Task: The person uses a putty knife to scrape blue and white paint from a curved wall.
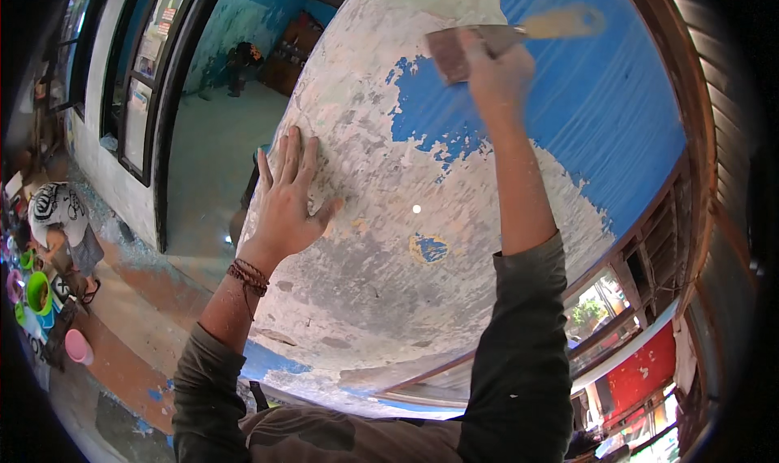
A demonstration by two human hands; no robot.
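In front of me stands a wall with bare, mottled grey-white plaster and a large patch of blue paint at the upper right. My right hand grips a paint scraper, a wide stained blade with a pale yellowish handle. Its blade lies at the ragged left part of the blue patch, and the handle end is blurred. My left hand rests flat on the bare plaster near the wall's left edge, fingers spread. A braided bracelet circles the left wrist. One small blue spot remains amid the plaster below.
Left of the wall a doorway opens into a blue-green room. A bent-over person is at the far left beside colourful basins and a pink bucket. Paint flakes litter the floor. A wooden beam borders the wall at right.
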